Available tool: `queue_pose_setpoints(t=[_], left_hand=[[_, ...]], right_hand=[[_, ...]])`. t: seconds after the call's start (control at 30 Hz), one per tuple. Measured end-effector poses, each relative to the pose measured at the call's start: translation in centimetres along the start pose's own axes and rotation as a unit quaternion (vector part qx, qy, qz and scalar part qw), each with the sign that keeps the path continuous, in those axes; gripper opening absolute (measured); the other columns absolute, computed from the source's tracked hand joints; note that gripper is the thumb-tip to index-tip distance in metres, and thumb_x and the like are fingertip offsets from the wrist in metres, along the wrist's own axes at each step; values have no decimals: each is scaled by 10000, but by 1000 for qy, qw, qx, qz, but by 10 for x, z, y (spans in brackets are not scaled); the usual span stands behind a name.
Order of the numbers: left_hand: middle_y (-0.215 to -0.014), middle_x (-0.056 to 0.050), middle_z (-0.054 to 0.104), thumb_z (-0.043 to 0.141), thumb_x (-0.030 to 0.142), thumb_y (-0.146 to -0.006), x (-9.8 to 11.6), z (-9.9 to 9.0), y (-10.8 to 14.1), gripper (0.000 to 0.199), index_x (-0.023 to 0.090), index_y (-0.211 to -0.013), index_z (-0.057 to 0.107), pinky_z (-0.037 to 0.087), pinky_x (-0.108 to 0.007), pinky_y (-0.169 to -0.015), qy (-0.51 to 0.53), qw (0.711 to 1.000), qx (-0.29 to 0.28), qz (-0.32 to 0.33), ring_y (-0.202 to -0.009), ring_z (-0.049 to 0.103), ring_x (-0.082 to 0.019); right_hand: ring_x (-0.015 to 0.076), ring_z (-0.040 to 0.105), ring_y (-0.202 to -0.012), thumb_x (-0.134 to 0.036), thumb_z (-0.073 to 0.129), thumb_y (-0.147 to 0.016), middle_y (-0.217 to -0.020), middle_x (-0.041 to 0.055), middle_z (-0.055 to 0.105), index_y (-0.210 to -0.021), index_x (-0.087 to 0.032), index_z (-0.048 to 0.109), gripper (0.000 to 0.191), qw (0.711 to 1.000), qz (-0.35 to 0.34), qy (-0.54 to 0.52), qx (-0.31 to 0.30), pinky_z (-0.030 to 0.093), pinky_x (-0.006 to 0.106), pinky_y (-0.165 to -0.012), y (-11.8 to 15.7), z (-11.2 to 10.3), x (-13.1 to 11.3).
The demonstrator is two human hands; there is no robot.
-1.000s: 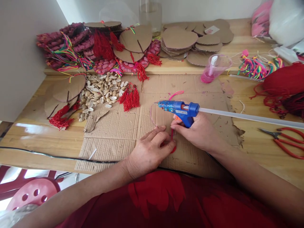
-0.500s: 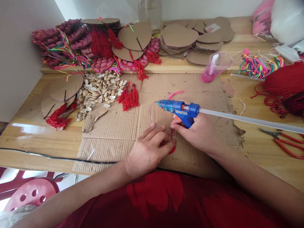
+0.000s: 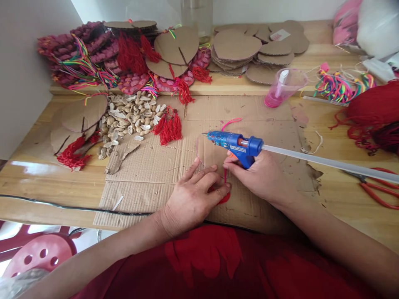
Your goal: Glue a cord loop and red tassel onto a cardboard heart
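Observation:
My right hand (image 3: 262, 172) is wrapped round the handle of a blue glue gun (image 3: 232, 143). A long, clear glue stick runs out of its back to the right, and its nozzle points left. Below the gun, the thumb of that hand touches a pink cord (image 3: 225, 175). My left hand (image 3: 196, 193) lies on a cut cardboard shape (image 3: 209, 154), fingers spread along its lower left edge. Its thumb presses beside the cord, over a small red piece (image 3: 225, 198) that is partly hidden. A pink cord loop (image 3: 232, 121) shows above the gun.
Peanut shells (image 3: 129, 118) and a red tassel (image 3: 168, 126) lie to the left. Behind are cardboard cutouts (image 3: 237, 45) and a cup of pink liquid (image 3: 282, 91). Red-handled pliers (image 3: 378, 191) and red yarn (image 3: 374, 108) lie right. A black cable (image 3: 62, 204) crosses the front left.
The left forefinger has stretched a little farther forward along the cardboard edge. The glue gun and my right hand stay nearly still. The view has shifted slightly.

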State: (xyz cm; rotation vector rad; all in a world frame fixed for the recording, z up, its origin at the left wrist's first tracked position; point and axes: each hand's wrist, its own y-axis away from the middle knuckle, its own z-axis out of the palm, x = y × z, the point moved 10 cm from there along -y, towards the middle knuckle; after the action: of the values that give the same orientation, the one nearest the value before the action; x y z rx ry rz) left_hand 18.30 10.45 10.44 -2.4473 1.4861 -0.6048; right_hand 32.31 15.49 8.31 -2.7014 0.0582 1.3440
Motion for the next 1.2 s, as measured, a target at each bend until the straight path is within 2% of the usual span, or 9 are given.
queue_pose_setpoints(t=[0.23, 0.43, 0.57, 0.77, 0.93, 1.03, 1.1, 1.2], left_hand=[[-1105, -63, 692, 603, 190, -970, -1, 1, -1, 251, 256, -1186, 713, 358, -590, -1184, -11, 1000, -6, -2, -1212, 647, -241], [-1220, -85, 660, 615, 242, -975, -3, 1, -1, 221, 278, -1165, 722, 337, -603, -1187, -5, 1000, -13, -9, -1189, 652, -226], [-1262, -77, 651, 615, 266, -980, -5, 1, -3, 199, 283, -1144, 726, 328, -585, -1196, 6, 1000, -21, -16, -1193, 645, -212], [-1275, -87, 641, 586, 256, -993, -6, 1, -5, 211, 285, -1145, 730, 361, -596, -1167, 16, 999, -32, 1, -1171, 651, -215], [-1287, -110, 635, 560, 257, -1002, -7, 1, -6, 227, 275, -1139, 740, 404, -622, -1123, 24, 999, -37, 4, -1152, 660, -237], [-1310, -117, 628, 559, 251, -997, -7, 1, -6, 238, 270, -1150, 741, 415, -623, -1113, 30, 999, -44, 4, -1157, 656, -246], [-1343, -121, 617, 553, 230, -995, -8, 1, -7, 247, 265, -1155, 738, 418, -619, -1111, 31, 998, -52, 6, -1171, 650, -247], [-1385, -118, 606, 538, 193, -995, -6, 0, -8, 274, 258, -1183, 726, 413, -605, -1119, 29, 997, -63, 19, -1200, 636, -244]], right_hand=[[276, 729, -821, -253, 727, -805, -849, 27, 765, -829, -264, 656, 75, 1000, 22, -2, -3, 561, 476, -858, 3, 2, 4], [302, 732, -792, -326, 729, -812, -819, 69, 760, -839, -250, 688, 91, 998, 42, 35, 15, 562, 445, -775, 8, 0, 6], [289, 729, -739, -354, 729, -813, -771, 62, 752, -838, -248, 683, 118, 997, 37, 59, 24, 560, 406, -703, 8, -3, 0], [286, 723, -786, -323, 696, -830, -829, 66, 756, -878, -230, 665, 109, 996, 30, 81, 19, 543, 430, -766, 5, 1, -2], [238, 699, -829, -287, 738, -807, -869, 37, 739, -853, -229, 658, 109, 995, 11, -41, 90, 539, 412, -851, 2, -13, 0], [175, 618, -645, -315, 755, -809, -730, -9, 663, -841, -235, 635, 148, 983, 77, -125, 113, 533, 333, -663, 1, -26, 12], [138, 528, -536, -358, 737, -838, -681, -27, 615, -842, -239, 609, 175, 970, 116, -195, 91, 450, 273, -496, 3, -29, 17], [113, 486, -499, -442, 721, -862, -717, -14, 631, -862, -236, 588, 245, 949, 147, -275, 39, 344, 222, -389, 17, -33, 18]])
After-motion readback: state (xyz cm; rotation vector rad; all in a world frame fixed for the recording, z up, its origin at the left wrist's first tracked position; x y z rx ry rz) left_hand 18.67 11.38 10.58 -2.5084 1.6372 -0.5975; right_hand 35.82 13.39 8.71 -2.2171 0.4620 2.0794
